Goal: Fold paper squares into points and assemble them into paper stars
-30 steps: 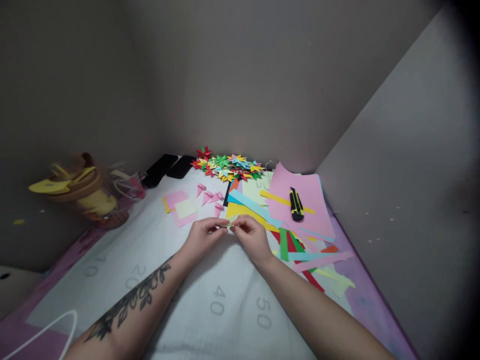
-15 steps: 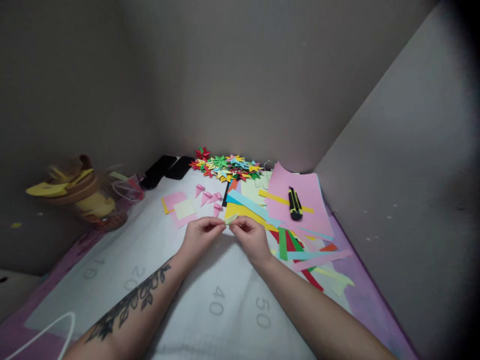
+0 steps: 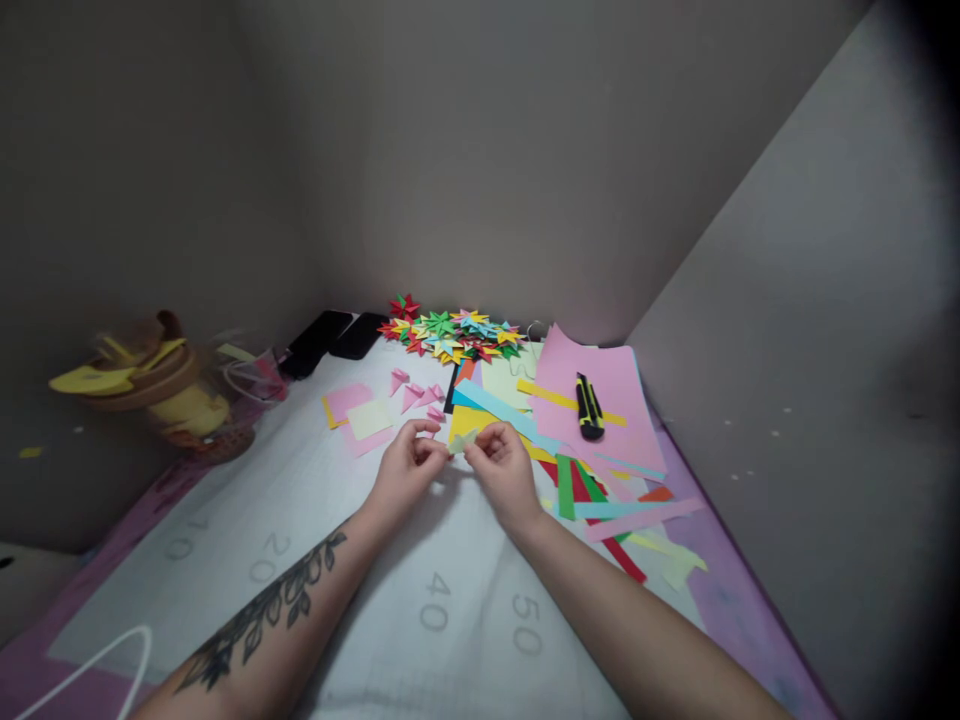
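A small pale yellow folded paper piece point(image 3: 463, 441) is held up between my two hands, above the white sheet point(image 3: 390, 600). My right hand point(image 3: 506, 475) pinches its right end between thumb and fingers. At its left end is the thumb of my left hand point(image 3: 409, 468), with the index finger raised and curled above it; the exact contact is hard to see. Just beyond my left hand lie several folded pink paper pieces point(image 3: 412, 397). Left of those are flat paper squares in pink, yellow and pale yellow point(image 3: 368, 419).
Colourful folded paper stars point(image 3: 442, 325) are heaped at the wall. On the right, a black and yellow box cutter point(image 3: 590, 408) lies on pink paper point(image 3: 559, 365), near scattered paper strips point(image 3: 565, 488). Two black phones point(image 3: 360, 336) and a clay pot point(image 3: 139, 385) stand left.
My left index finger has lifted off the paper piece and the left hand has opened slightly. More of the pale yellow paper shows between my hands.
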A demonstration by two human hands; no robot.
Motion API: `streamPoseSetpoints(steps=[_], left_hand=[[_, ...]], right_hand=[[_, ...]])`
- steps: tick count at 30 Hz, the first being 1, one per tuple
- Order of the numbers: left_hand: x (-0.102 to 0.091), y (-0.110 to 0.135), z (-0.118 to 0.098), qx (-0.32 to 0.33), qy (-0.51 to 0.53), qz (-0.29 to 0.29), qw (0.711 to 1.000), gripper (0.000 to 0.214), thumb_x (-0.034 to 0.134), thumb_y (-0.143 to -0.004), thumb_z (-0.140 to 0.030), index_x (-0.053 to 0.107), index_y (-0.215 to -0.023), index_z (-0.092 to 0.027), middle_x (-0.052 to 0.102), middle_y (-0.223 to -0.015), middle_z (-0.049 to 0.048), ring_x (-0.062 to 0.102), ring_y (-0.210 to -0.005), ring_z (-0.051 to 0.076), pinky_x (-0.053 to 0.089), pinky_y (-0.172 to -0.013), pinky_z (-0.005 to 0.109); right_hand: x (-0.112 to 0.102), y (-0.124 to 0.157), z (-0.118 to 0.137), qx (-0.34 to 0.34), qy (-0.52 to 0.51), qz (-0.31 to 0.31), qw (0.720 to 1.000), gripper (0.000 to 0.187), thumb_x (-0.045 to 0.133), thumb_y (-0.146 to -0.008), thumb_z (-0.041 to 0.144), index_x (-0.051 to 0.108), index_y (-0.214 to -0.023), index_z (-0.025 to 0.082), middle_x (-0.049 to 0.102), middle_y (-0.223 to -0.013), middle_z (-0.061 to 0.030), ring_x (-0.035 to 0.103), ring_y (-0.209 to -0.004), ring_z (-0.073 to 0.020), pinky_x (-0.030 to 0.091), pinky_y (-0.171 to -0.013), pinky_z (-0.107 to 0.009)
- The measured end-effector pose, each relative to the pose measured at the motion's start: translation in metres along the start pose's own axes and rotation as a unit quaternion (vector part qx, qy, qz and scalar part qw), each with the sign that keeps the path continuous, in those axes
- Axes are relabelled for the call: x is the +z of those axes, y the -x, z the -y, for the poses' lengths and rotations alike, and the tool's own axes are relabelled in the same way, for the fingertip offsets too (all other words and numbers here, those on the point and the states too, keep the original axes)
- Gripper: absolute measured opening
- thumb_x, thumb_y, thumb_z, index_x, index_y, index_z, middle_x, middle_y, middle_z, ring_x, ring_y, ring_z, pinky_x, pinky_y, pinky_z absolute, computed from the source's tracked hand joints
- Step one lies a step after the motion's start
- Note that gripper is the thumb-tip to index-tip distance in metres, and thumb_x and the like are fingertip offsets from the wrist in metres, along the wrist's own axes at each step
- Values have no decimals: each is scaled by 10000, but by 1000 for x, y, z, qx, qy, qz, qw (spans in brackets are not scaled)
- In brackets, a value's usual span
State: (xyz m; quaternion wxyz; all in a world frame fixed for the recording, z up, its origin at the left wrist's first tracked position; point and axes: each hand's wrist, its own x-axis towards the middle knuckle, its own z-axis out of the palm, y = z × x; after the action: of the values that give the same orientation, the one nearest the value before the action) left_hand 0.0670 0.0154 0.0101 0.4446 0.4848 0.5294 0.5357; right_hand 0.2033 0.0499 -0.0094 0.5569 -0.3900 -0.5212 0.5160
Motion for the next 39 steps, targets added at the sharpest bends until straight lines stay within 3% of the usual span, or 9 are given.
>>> streamPoseSetpoints(steps=[3, 6, 17, 25, 32, 34, 39], left_hand=[[-3, -1, 2, 11, -23, 11, 1000, 401, 628, -715, -250, 440, -1063, -188, 657, -801, 12, 626, -739, 138, 455, -658, 241], [-4, -2, 3, 23, -54, 16, 998, 361, 611, -727, -257, 453, -1045, -188, 633, -723, -17, 596, -671, 123, 428, -628, 227], [-1, -2, 7, 19, -56, 52, 997, 323, 598, -697, -187, 489, -1000, -186, 536, -633, -63, 512, -541, 89, 385, -557, 205], [-2, -4, 1, 30, -15, -26, 999, 348, 612, -692, -196, 501, -1022, -200, 544, -635, -62, 504, -556, 88, 371, -534, 186], [-18, -13, -1, 29, 4, -105, 994, 326, 644, -701, -246, 503, -992, -202, 508, -615, -78, 486, -542, 75, 358, -532, 177], [-18, -13, 0, 24, -11, -88, 996, 307, 640, -706, -256, 517, -980, -193, 505, -604, -76, 485, -534, 79, 352, -524, 181], [-4, -5, 4, -2, -32, 21, 999, 265, 612, -714, -238, 500, -947, -182, 550, -642, -53, 517, -553, 95, 382, -529, 196]], right_hand=[[-2, -1, -1, -30, 86, 64, 994, 145, 615, -712, 209, 477, -756, 208, 486, -685, 40, 481, -620, -113, 400, -592, -240], [-3, -1, -2, -39, 127, 96, 986, 125, 600, -709, 194, 481, -745, 207, 489, -676, 41, 470, -611, -114, 383, -573, -237], [2, 1, -2, 47, -3, 47, 998, 218, 619, -686, 232, 419, -771, 218, 512, -650, 57, 484, -537, -101, 384, -500, -218], [3, 0, -3, 67, -28, 62, 995, 251, 641, -668, 220, 411, -769, 218, 507, -607, 78, 468, -513, -90, 357, -505, -206], [-2, -1, -8, 71, 7, 65, 995, 204, 632, -683, 218, 439, -746, 210, 478, -588, 75, 438, -499, -88, 321, -480, -205], [-2, -1, -10, 48, 18, 49, 997, 179, 632, -692, 226, 469, -763, 206, 503, -645, 55, 482, -561, -102, 373, -528, -219], [0, 0, -6, 19, 10, 41, 999, 184, 627, -710, 237, 499, -839, 208, 546, -766, 23, 542, -693, -127, 440, -657, -255]])
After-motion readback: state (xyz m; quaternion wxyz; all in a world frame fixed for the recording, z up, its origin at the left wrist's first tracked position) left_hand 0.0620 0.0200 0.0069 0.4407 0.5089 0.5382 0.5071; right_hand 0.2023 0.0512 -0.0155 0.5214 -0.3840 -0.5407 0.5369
